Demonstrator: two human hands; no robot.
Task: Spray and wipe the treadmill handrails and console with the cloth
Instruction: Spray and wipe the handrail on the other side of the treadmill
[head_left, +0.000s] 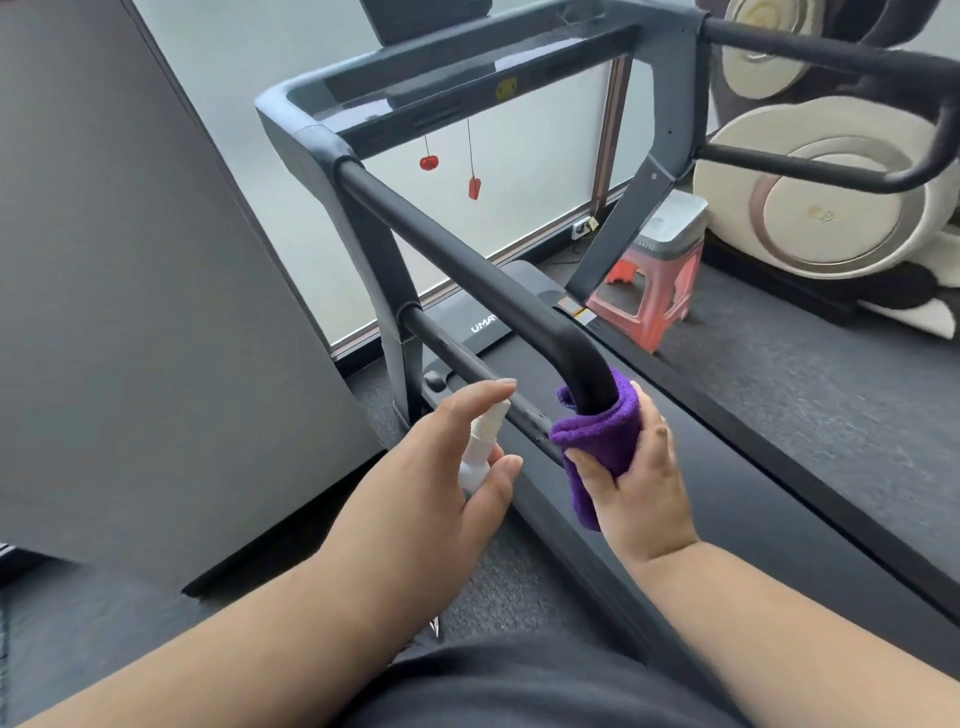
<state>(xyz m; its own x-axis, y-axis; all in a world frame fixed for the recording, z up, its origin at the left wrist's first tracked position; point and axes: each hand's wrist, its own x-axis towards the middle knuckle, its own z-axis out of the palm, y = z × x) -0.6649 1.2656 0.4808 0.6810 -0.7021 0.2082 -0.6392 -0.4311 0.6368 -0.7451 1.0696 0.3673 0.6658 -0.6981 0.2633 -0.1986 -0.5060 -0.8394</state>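
The treadmill's black left handrail runs from the console frame down toward me and bends downward at its near end. My right hand wraps a purple cloth around that bent end. My left hand holds a small white spray bottle just left of the cloth, index finger on top of the nozzle. A thinner lower bar runs under the handrail. The right handrail crosses the upper right.
A dark panel stands close on the left. A red safety clip and a red tag hang under the console. A red stool and an elliptical machine sit to the right. The treadmill belt lies below.
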